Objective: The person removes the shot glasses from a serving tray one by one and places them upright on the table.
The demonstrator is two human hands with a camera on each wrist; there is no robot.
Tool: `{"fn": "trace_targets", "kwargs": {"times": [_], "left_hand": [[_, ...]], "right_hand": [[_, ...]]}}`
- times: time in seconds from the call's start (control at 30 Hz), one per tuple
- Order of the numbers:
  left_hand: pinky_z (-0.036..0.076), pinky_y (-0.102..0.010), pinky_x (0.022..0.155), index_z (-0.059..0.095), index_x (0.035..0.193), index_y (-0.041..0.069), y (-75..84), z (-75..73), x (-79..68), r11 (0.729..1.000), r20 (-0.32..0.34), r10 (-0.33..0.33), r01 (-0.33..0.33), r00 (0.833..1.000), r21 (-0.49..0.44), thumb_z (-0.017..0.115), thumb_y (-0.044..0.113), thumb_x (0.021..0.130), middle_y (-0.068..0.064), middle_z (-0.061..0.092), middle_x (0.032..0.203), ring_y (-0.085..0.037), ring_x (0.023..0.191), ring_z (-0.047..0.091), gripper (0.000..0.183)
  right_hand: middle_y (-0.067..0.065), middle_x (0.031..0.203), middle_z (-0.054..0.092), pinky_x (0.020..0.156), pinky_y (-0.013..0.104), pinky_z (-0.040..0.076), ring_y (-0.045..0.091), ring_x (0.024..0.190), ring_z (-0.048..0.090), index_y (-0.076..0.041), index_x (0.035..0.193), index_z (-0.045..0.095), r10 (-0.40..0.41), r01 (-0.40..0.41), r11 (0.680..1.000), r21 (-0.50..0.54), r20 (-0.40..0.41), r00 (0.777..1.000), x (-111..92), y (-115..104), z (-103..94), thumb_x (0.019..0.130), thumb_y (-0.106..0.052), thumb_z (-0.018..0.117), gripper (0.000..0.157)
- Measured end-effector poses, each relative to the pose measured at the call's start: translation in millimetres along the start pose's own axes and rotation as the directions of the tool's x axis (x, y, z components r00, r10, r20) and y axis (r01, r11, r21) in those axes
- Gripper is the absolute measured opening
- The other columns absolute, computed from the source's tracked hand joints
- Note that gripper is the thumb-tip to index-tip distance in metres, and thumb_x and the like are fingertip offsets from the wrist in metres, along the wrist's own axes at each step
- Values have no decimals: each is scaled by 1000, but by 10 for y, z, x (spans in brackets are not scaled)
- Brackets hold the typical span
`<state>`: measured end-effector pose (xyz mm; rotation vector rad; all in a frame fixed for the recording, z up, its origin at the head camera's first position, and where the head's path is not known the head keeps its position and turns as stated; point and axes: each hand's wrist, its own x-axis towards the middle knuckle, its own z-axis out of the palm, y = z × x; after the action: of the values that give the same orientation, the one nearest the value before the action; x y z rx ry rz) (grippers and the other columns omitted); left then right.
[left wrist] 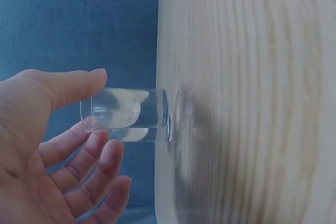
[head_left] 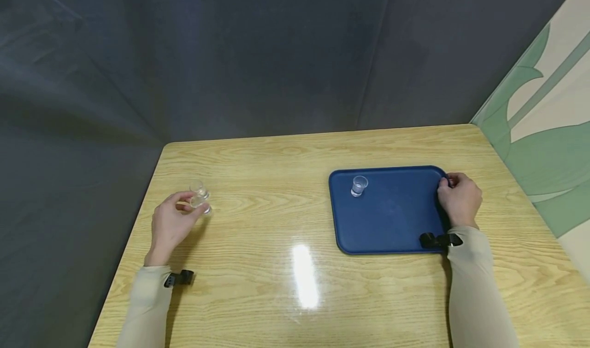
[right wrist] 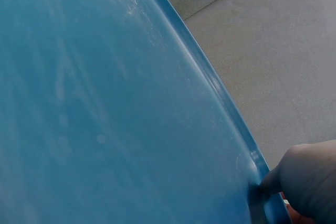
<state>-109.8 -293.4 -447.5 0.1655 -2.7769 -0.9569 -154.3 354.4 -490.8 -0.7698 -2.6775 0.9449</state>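
My left hand (head_left: 172, 226) pinches a clear glass (left wrist: 126, 109) between thumb and fingers over the wooden table (head_left: 262, 199); whether its base touches the wood I cannot tell; a second glass (head_left: 196, 186) is just beyond it at twelve o'clock; my right hand (head_left: 462, 201) grips the rim of the blue tray (head_left: 389, 217) at about two o'clock; the tray rests at three o'clock from my left hand, with a third glass (head_left: 359, 186) on it toward ten o'clock. I judge the step in hand to be handling the pinched glass while steadying the tray; if it is tray-bound, the next move calls for a level carry toward three o'clock, clear of its neighbour.
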Motion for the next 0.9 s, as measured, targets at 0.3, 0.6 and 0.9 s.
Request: {"fn": "trace_targets", "kwargs": {"times": [0.3,0.6,0.9], "left_hand": [[46,-33,74,73,129,6,-25,-25,46,999,-22,-35,36,999,13,82,37,94,-16,76,116,-32,93,74,48],[46,-36,76,73,131,8,-62,-7,77,997,-40,-73,73,997,6,82,39,93,-15,76,119,-32,94,73,49],[46,-37,78,72,130,8,-68,39,99,996,-47,-84,84,995,-3,81,40,95,-14,76,119,-33,96,74,48]], "right_hand": [[30,123,65,99,60,41,50,117,57,9,134,64,-2,2,1000,-9,-6,1000,14,13,13,108,-25,47,46],[30,122,65,95,57,41,49,116,58,8,134,65,-3,3,1000,-13,-4,1000,23,4,7,108,-26,47,46],[29,120,65,96,58,41,49,114,58,8,132,66,-5,5,1000,-4,-15,1000,9,9,12,107,-25,48,45]]}}
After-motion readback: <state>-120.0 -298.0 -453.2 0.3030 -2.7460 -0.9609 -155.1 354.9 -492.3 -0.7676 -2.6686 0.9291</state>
